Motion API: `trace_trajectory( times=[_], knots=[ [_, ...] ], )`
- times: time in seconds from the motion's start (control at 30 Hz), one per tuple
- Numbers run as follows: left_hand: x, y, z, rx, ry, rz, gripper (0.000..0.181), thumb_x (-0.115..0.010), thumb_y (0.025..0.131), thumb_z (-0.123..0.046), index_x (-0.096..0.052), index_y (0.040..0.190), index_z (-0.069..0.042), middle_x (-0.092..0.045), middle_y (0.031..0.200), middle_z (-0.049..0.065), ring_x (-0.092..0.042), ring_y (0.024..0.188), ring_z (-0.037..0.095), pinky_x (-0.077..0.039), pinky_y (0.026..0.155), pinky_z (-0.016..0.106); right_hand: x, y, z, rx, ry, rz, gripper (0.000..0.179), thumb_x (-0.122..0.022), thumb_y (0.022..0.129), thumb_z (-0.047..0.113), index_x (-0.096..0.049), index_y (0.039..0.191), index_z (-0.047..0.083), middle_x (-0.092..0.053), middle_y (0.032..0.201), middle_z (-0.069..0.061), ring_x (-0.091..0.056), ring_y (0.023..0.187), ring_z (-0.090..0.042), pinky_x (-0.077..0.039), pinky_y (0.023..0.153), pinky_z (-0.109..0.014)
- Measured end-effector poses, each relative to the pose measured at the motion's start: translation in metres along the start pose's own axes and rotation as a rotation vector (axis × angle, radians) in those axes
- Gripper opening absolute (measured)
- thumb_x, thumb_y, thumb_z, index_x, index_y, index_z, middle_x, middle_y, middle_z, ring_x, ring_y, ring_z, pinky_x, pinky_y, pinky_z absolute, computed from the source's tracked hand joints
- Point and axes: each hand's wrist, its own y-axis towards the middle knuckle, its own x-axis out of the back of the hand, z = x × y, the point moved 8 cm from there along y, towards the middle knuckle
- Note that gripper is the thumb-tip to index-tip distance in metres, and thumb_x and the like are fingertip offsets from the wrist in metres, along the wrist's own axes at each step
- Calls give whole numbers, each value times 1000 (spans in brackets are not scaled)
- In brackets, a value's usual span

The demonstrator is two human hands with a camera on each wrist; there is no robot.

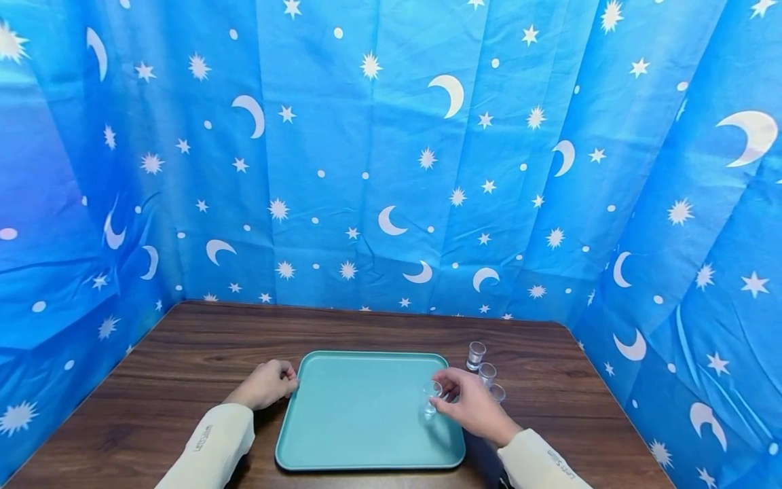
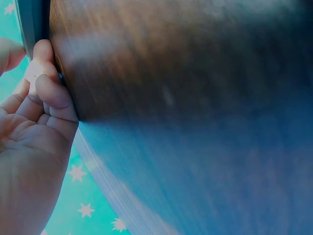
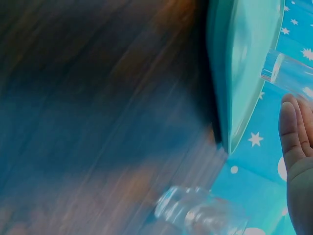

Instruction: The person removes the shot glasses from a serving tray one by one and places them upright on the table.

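A green tray (image 1: 366, 421) lies on the wooden table. At its left rim, my left hand (image 1: 265, 385) pinches the edge between thumb and curled fingers; the left wrist view shows the fingers (image 2: 51, 90) against the rim. My right hand (image 1: 476, 406) holds a small clear shot glass (image 1: 432, 391) upright by its side, over the right part of the tray. In the right wrist view the thick base of that shot glass (image 3: 274, 66) is close over the tray surface. Part of the glass is hidden behind the fingers.
Three more clear shot glasses stand on the table right of the tray: a far one (image 1: 476, 356), a middle one (image 1: 487, 372) and a near one (image 1: 498, 393) partly behind my right hand. A blue curtain (image 1: 342, 204) with moons and stars surrounds the wooden table (image 1: 232, 333).
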Motion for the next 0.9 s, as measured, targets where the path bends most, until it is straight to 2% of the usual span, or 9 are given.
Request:
trace_trajectory(
  times=[0.2, 0.47, 0.67, 0.9],
  knots=[
    [0, -2, -2, -9, -11, -1, 10, -58, 89, -11, -57, 79, -9, -54, 65, 4, -47, 53, 18, -39, 52, 32, 9, -8, -11, -30, 22, -3, 34, -72, 84, 19, -62, 111, 3, -64, 92, -5, -59, 76, -10, -50, 66, -27],
    [0, -4, -3, -9, -14, -5, 10, -58, 88, -11, -56, 79, -9, -54, 65, 4, -46, 53, 18, -38, 52, 32, 23, -23, -19, -38, 17, -45, 29, -73, 83, 17, -63, 107, 4, -63, 89, -3, -60, 74, -10, -50, 65, -26],
    [-1, -3, -4, -7, -16, 0, 10, -58, 88, -10, -56, 79, -8, -54, 65, 4, -47, 54, 18, -39, 52, 32, 33, -38, -29, -87, 9, -73, 26, -74, 82, 16, -64, 105, 7, -64, 89, 0, -60, 72, -9, -50, 64, -26],
    [1, -5, -5, -18, -18, 1, 10, -58, 89, -10, -57, 79, -8, -54, 65, 4, -47, 54, 19, -39, 53, 33, 41, -51, -35, -72, -20, -110, 28, -75, 80, 13, -64, 105, 8, -65, 90, 0, -60, 72, -7, -52, 65, -28]
  ],
)
